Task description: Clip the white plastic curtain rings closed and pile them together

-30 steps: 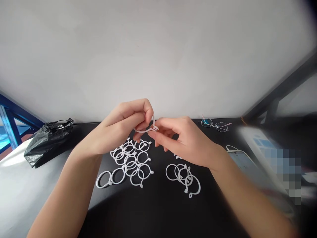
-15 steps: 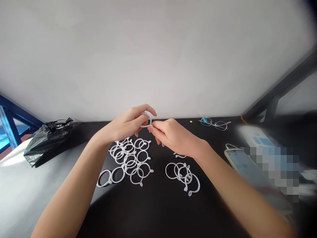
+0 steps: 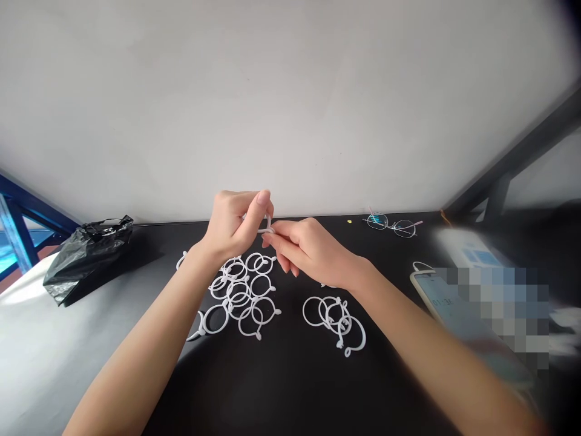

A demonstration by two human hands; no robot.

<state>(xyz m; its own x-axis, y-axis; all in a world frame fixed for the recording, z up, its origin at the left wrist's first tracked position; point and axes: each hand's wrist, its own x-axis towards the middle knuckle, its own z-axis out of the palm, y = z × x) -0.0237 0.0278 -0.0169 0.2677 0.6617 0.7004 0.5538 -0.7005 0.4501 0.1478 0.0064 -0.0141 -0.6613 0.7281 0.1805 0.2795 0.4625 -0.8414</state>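
Both hands meet above the black table (image 3: 290, 387) on one white plastic ring (image 3: 267, 226). My left hand (image 3: 233, 225) curls its fingers and thumb around the ring, and my right hand (image 3: 308, 251) pinches the ring's right side with its fingertips. Most of the ring is hidden by the fingers. Below my left hand lies a pile of several white rings (image 3: 238, 290). A smaller cluster of white rings (image 3: 336, 321) lies below my right hand.
A crumpled black plastic bag (image 3: 88, 254) sits at the left, on the table's edge. Eyeglasses (image 3: 393, 226) lie at the back by the white wall. A phone (image 3: 454, 309) with a cable lies at the right, beside a blurred white box.
Both hands lowered and moved away toward the wall. The ring went from spread open between them to gripped tightly inside my left fingers, with the right fingertips still on it.
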